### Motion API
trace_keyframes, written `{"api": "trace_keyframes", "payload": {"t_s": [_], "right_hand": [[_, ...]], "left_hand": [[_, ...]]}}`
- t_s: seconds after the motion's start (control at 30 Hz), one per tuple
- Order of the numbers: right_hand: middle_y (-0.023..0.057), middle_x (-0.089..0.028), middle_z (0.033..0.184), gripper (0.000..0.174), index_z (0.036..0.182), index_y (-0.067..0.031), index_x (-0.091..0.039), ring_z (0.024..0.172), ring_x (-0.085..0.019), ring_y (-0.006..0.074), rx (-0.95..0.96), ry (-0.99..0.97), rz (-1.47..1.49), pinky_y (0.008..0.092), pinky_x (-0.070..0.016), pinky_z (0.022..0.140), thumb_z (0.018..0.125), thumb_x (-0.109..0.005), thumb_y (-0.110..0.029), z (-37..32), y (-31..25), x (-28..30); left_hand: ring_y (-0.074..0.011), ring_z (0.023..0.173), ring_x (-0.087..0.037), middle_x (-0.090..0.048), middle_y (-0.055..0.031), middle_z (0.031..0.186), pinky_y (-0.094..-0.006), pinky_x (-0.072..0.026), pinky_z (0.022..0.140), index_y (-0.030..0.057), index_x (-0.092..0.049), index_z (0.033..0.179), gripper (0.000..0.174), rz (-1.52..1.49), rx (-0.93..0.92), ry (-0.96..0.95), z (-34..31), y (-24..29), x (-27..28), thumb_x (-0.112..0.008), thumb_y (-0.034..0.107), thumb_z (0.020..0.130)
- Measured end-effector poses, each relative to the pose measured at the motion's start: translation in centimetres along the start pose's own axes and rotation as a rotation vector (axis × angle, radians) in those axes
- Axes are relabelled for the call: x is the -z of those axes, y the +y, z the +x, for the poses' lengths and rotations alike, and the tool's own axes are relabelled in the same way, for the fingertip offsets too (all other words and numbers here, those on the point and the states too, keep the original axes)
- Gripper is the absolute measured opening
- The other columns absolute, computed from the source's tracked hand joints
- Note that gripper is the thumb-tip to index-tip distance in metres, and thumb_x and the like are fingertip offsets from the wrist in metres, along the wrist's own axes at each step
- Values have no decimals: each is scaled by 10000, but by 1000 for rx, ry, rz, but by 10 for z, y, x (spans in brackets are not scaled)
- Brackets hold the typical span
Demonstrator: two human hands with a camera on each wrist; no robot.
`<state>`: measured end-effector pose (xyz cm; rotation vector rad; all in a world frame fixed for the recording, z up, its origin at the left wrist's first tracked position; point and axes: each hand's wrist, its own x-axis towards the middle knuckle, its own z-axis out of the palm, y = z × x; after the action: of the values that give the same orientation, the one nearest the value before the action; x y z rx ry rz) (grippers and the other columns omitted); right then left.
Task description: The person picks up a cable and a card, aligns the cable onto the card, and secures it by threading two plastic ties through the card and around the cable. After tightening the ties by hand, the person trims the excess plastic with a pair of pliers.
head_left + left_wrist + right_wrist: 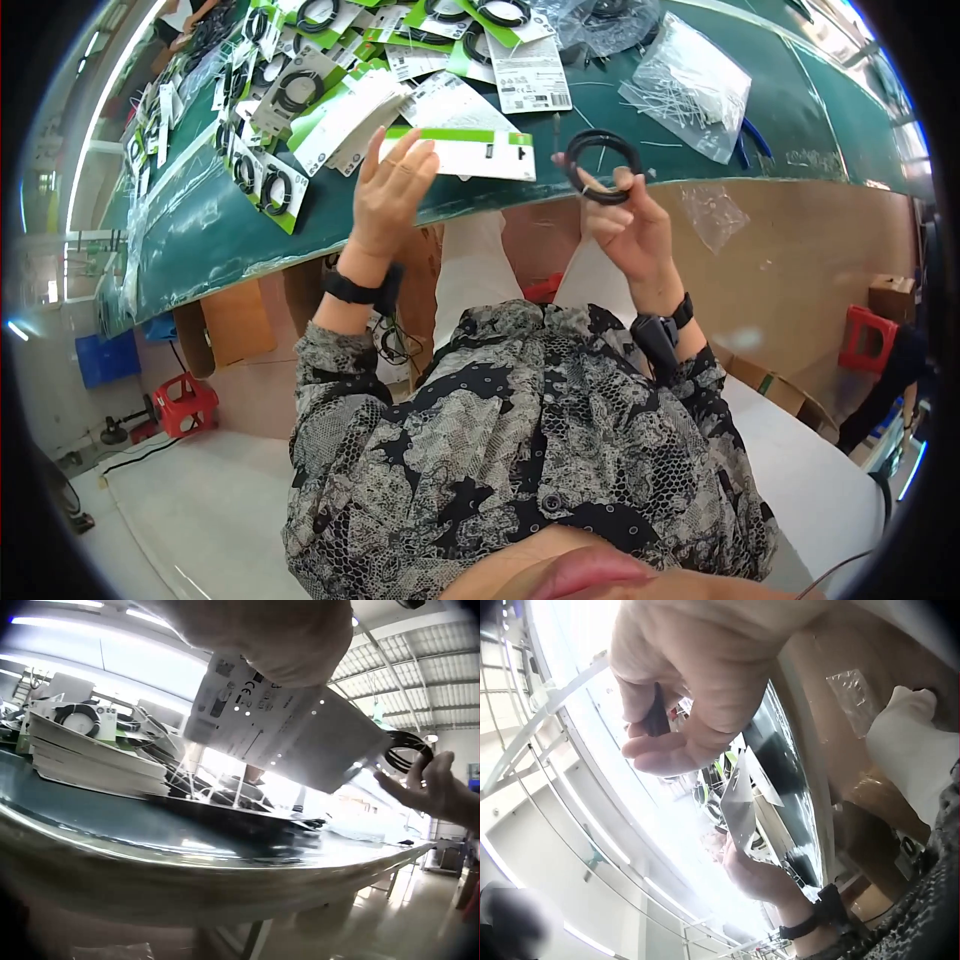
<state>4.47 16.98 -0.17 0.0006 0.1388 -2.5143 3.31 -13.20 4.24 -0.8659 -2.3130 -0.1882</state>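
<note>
My left hand [393, 195] holds a white packaging card with a green strip [470, 155] by its left end, above the front edge of the table. The card's printed face [285, 727] shows in the left wrist view. To the right of it, my right hand [635, 235] pinches a coiled black cable [604, 137] between thumb and fingers, the loop standing up from the fingertips. In the left wrist view the coil [409, 742] is close to the card's far end. My right fingers hide most of the coil in the right wrist view.
The green table [760, 140] bears a heap of carded black cables [298, 90] at the left. A plastic bag of white ties [695, 85] lies at the right beside blue-handled pliers [750, 140]. Red stools [186, 403] stand on the floor on both sides.
</note>
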Motion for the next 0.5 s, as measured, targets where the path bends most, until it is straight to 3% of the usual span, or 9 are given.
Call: {"api": "trace_keyframes", "payload": {"t_s": [0.1,0.17,0.23,0.27,0.33,0.37,0.4,0.47,0.5], "right_hand": [[227,-260,1436,229,998,-76,-565,637,-427,62,38,-16,-9,220,-409,621,982,-418,-251,-1,-12,5],[170,-518,1193,231,969,-69,-567,601,-413,57,-64,210,-10,218,-393,602,980,-428,-253,-5,4,23],[47,-571,762,203,940,-65,-564,516,-386,56,-146,243,16,212,-358,505,972,-452,-232,-2,15,29],[47,-571,762,203,940,-65,-564,516,-386,56,-160,205,6,212,-358,505,972,-452,-232,1,13,31],[-25,-431,543,185,911,-67,-556,423,-340,59,-143,252,-199,213,-298,407,964,-472,-223,6,9,35],[-25,-431,543,185,911,-67,-556,423,-340,59,-150,236,-206,213,-298,407,964,-472,-223,8,8,30],[-24,-432,539,183,909,-65,-555,405,-326,57,-66,252,-366,214,-285,389,963,-475,-220,8,5,18],[-21,-434,533,178,905,-62,-554,370,-300,54,115,292,-673,215,-259,354,960,-480,-215,5,-2,-7],[-21,-434,533,178,905,-62,-554,370,-300,54,116,297,-672,215,-259,354,960,-480,-215,5,-4,-17]], "left_hand": [[-208,1120,-562,-615,-60,1071,-431,-334,1072,70,-615,944,153,58,-87,-19,-4,-14,-6,-539,57,812],[-203,1122,-559,-607,-55,1071,-429,-338,1073,84,-615,925,143,5,-127,-30,-4,2,-15,-552,51,801],[-198,1122,-558,-603,-41,1065,-417,-355,1059,87,-613,919,139,-54,-174,-44,0,16,-24,-558,48,797],[-197,1123,-557,-603,-32,1062,-408,-371,1044,85,-612,919,132,-63,-208,-57,7,21,-21,-557,58,803],[-191,1055,-577,-606,-31,1030,-391,-423,962,86,-613,918,122,0,-211,-44,19,26,-7,-563,74,807],[-186,987,-597,-609,-30,999,-374,-474,881,87,-614,916,115,23,-213,-36,23,31,-1,-569,90,811],[-186,987,-597,-609,-30,999,-374,-474,881,87,-614,916,115,37,-215,-29,20,39,1,-569,90,811],[-182,841,-594,-613,-44,919,-332,-476,724,74,-608,903,105,-376,-40,-57,10,59,6,-589,107,805],[-180,767,-593,-615,-51,879,-310,-478,646,67,-605,896,105,-593,53,-77,6,66,6,-599,115,803]]}}
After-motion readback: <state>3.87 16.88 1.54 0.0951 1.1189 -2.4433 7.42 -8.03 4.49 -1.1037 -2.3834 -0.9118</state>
